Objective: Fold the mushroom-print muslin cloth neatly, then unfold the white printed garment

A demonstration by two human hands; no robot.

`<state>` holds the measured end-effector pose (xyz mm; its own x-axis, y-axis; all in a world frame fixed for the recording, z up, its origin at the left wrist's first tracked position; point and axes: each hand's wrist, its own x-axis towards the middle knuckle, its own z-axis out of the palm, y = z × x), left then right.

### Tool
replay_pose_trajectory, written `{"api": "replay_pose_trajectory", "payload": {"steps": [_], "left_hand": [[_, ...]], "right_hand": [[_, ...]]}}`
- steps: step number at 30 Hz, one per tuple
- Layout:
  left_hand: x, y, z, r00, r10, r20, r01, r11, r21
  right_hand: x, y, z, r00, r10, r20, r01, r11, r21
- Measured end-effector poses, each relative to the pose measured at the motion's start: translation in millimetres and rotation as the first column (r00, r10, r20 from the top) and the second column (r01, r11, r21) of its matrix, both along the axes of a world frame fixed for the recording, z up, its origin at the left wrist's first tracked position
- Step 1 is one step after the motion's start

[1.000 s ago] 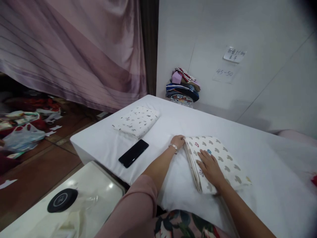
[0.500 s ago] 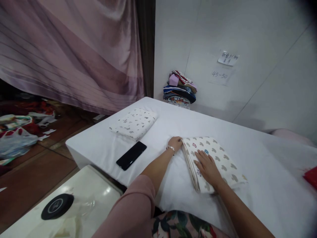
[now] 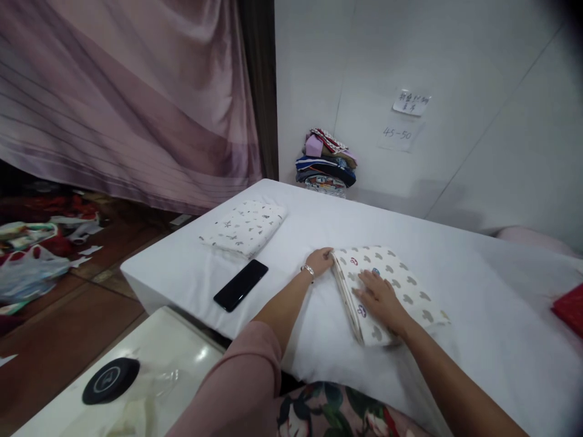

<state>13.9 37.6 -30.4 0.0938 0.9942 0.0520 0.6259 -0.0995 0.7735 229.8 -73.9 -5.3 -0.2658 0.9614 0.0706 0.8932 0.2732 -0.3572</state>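
Observation:
A folded white cloth (image 3: 401, 276) with grey mushroom-like shapes lies on the white-covered table (image 3: 314, 218) in front of me. My left hand (image 3: 320, 261), with a silver bracelet at the wrist, pinches the cloth's far left corner. Flat on top of the cloth rests my right hand (image 3: 380, 300), its fingers spread. Layered folds show along the cloth's left edge. Farther left lies a second folded white cloth (image 3: 248, 227) with small dark prints. A black phone (image 3: 241, 285) lies between that cloth and my left arm.
Against the wall rises a stack of folded fabrics (image 3: 325, 164). A white surface (image 3: 182, 340) at lower left carries a black round object (image 3: 112, 380). Something red (image 3: 569, 309) sits at the right edge. Bags (image 3: 31, 273) litter the floor beneath a pink curtain (image 3: 150, 103).
The view has shifted slightly. My right hand has lifted its fingers a little and slid slightly on the cloth. My left hand keeps its hold on the corner.

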Motion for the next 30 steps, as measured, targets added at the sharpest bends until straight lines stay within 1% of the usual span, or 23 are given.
{"api": "replay_pose_trajectory", "payload": {"steps": [2, 5, 7, 10, 14, 17, 19, 21, 23, 24, 25, 26, 28, 29, 30], "left_hand": [[1, -1, 1.2, 1.0, 0.003, 0.001, -0.003, 1.0, -0.001], [4, -1, 3.5, 1.0, 0.017, 0.016, -0.017, 1.0, -0.004], [7, -1, 4.8, 0.999, 0.032, 0.03, -0.032, 0.999, -0.01], [8, -2, 5.9, 0.998, 0.045, 0.044, -0.044, 0.999, -0.021], [4, -1, 10.1, 0.998, 0.044, 0.049, -0.043, 0.999, -0.032], [7, -6, 20.2, 0.996, 0.078, 0.033, -0.077, 0.997, -0.027], [17, -14, 29.8, 0.995, 0.093, 0.018, -0.093, 0.996, 0.003], [33, -25, 38.8, 0.999, 0.037, -0.032, -0.034, 0.994, 0.101], [50, -38, 43.9, 0.983, -0.083, -0.161, 0.119, 0.967, 0.227], [58, -43, 44.2, 0.959, -0.141, -0.245, 0.204, 0.946, 0.253], [64, -48, 43.1, 0.927, -0.186, -0.327, 0.272, 0.931, 0.243], [67, -51, 40.7, 0.895, -0.218, -0.39, 0.315, 0.926, 0.205], [70, -52, 33.6, 0.845, -0.258, -0.469, 0.356, 0.925, 0.132], [69, -52, 30.0, 0.831, -0.267, -0.489, 0.364, 0.924, 0.114], [68, -51, 26.8, 0.822, -0.272, -0.5, 0.372, 0.921, 0.111]], "right_hand": [[-4, -9, -2.5, 1.0, 0.005, 0.022, -0.006, 0.998, 0.057], [-9, -21, -10.7, 0.994, 0.063, 0.094, -0.076, 0.987, 0.144], [-11, -25, -14.8, 0.989, 0.072, 0.128, -0.094, 0.98, 0.177], [-11, -25, -15.8, 0.987, 0.064, 0.146, -0.09, 0.98, 0.176], [-11, -24, -12.6, 0.988, 0.063, 0.14, -0.086, 0.983, 0.159], [-11, -24, -10.6, 0.99, 0.058, 0.132, -0.077, 0.987, 0.142], [-12, -25, -9.7, 0.991, 0.055, 0.125, -0.073, 0.988, 0.137], [-14, -25, -8.5, 0.991, 0.053, 0.12, -0.069, 0.989, 0.134], [-16, -26, -6.3, 0.992, 0.057, 0.115, -0.07, 0.99, 0.12], [-17, -25, -4.5, 0.992, 0.063, 0.11, -0.075, 0.992, 0.106], [-17, -25, -2.1, 0.992, 0.078, 0.101, -0.087, 0.992, 0.086], [-15, -24, 0.7, 0.991, 0.105, 0.087, -0.111, 0.992, 0.062], [-6, -20, 7.5, 0.985, 0.166, 0.037, -0.167, 0.986, 0.015], [3, -17, 10.9, 0.986, 0.168, 0.007, -0.168, 0.986, 0.006], [13, -15, 13.6, 0.99, 0.14, -0.017, -0.139, 0.99, 0.015]]}}
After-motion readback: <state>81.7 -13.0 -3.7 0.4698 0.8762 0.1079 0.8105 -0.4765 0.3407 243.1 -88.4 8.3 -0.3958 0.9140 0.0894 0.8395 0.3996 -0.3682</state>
